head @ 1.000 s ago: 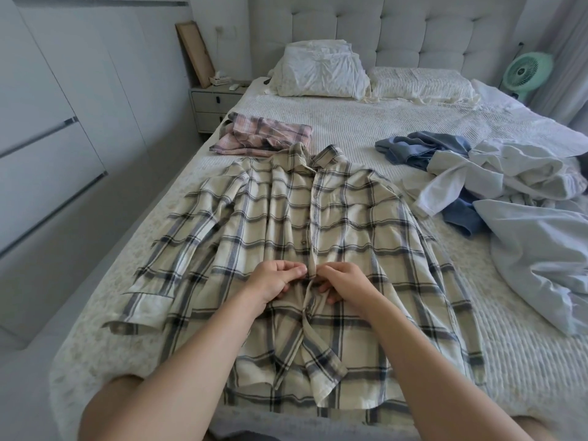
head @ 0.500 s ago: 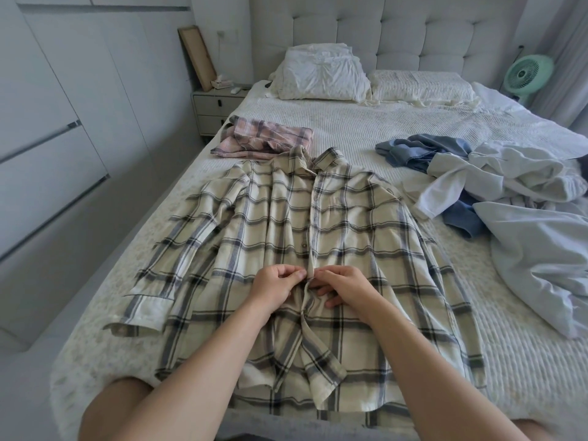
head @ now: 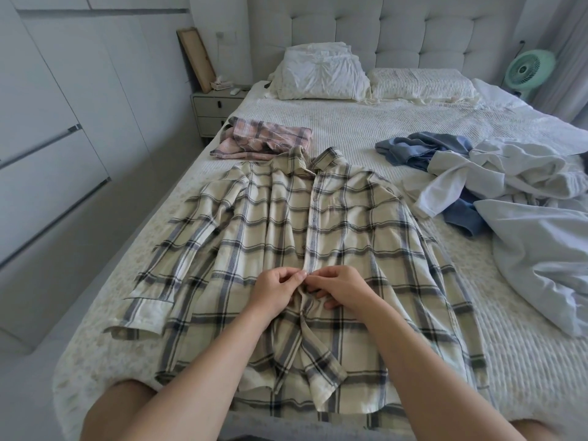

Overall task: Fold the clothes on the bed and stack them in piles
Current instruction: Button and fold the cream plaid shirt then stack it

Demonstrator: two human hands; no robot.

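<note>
Both hands meeting at the placket of the plaid shirt point(head: 334, 237), low on its front. Left hand point(head: 275, 289) curled, thumb and fingers pinching the left edge of the opening; right hand point(head: 339, 286) curled likewise, pinching the right edge, fingertips of both almost touching. Probably fastening a button here, though the button itself hidden under the fingers.

Shirt lying flat, front up, on the bed point(head: 366, 128), long axis running straight away from the grip: collar at the far end, hem nearest the body. Placket closed above the hands, still gaping and rucked below them. Sleeves spread to either side, the left cuff near the bed's left edge. Both hands equally near the placket, 1 on each side of it; next work along that line likely toward the hem, nearer the body.

Count: 1 plaid shirt in hand; 1 pink checked garment point(head: 267, 140) folded just beyond the collar; 1 loose heap point(head: 483, 167) of blue and white clothes well off to the right, unfolded, individual pieces too tangled to count. 2 pillows point(head: 321, 74) by the headboard.
</note>
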